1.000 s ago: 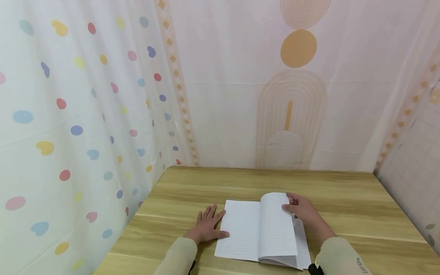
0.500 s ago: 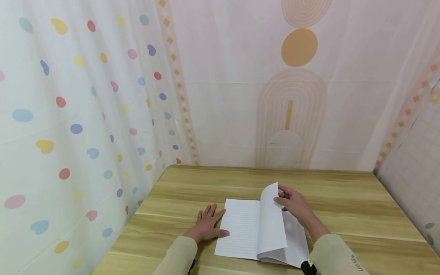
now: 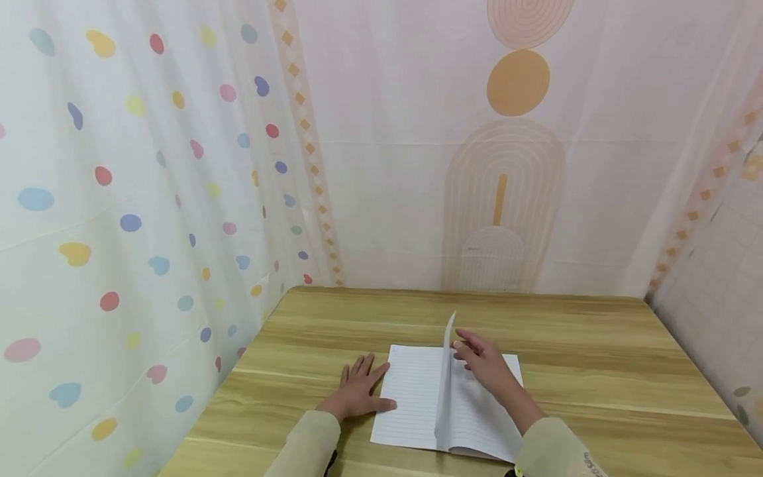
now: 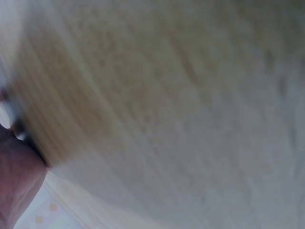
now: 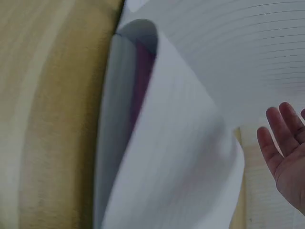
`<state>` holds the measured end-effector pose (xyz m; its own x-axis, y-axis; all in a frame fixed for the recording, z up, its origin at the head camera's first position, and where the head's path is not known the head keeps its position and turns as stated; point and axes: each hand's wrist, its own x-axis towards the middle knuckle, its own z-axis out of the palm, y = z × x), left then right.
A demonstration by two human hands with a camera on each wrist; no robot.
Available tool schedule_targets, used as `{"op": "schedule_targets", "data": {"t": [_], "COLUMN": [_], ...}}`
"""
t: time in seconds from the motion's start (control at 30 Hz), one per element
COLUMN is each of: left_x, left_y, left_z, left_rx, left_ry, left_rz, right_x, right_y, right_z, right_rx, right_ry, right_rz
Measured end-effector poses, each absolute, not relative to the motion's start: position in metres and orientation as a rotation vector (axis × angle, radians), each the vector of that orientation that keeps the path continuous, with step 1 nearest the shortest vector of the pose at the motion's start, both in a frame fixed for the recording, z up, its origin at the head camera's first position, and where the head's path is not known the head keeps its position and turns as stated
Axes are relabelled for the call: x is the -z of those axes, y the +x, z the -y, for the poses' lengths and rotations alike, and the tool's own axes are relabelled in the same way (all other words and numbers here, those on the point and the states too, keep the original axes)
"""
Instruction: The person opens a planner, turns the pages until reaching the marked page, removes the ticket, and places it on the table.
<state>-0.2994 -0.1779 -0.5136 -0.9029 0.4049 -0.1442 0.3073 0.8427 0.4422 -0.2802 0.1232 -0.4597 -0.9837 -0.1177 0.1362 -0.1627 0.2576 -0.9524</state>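
Note:
An open notebook with lined white pages (image 3: pixel 411 414) lies on the table. One page (image 3: pixel 444 384) stands almost upright at its middle fold. On the notebook's left edge my left hand (image 3: pixel 356 392) lies flat, thumb across the margin; the left wrist view shows only part of that hand (image 4: pixel 19 176) beside blurred wood. My right hand (image 3: pixel 485 364) is over the right-hand page, its fingertips close to or against the upright page's right side. In the right wrist view the fingers of the right hand (image 5: pixel 290 162) are extended, and a curved white sheet (image 5: pixel 176 138) fills the middle.
The wood-grain table (image 3: pixel 596 371) extends around the notebook. A patterned curtain (image 3: pixel 387 218) hangs behind its far edge, with a dotted curtain (image 3: pixel 149 278) along the left side.
My right hand has moved left, bringing the page from a rightward curl to nearly upright. Its pinch on the page has loosened. The left hand has stayed in place.

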Motion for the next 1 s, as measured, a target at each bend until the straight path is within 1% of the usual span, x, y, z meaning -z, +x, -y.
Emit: {"op": "schedule_targets", "data": {"t": [0.07, 0.27, 0.4, 0.5, 0.77, 1.0], "left_x": [0.512, 0.513, 0.514, 0.514, 0.511, 0.510], "left_y": [-0.299, -0.299, -0.300, -0.302, -0.298, -0.298], "left_z": [0.178, 0.179, 0.179, 0.178, 0.179, 0.178], "left_rx": [-0.624, -0.690, -0.832, -0.841, -0.655, -0.643], "left_ry": [0.551, 0.560, 0.542, 0.516, 0.548, 0.556], "left_rz": [-2.792, -2.796, -2.797, -2.802, -2.783, -2.782], "right_x": [0.469, 0.498, 0.508, 0.508, 0.504, 0.514], "right_y": [-0.278, -0.268, -0.263, -0.261, -0.258, -0.262], "right_z": [-0.118, -0.113, -0.114, -0.114, -0.113, -0.125], "right_rx": [-1.677, -0.883, -0.631, -0.611, -0.671, -0.738], "right_ry": [0.342, 0.659, 0.746, 0.756, 0.750, 0.603], "right_rz": [2.539, 2.833, 2.934, 2.938, 2.929, 2.866]}}
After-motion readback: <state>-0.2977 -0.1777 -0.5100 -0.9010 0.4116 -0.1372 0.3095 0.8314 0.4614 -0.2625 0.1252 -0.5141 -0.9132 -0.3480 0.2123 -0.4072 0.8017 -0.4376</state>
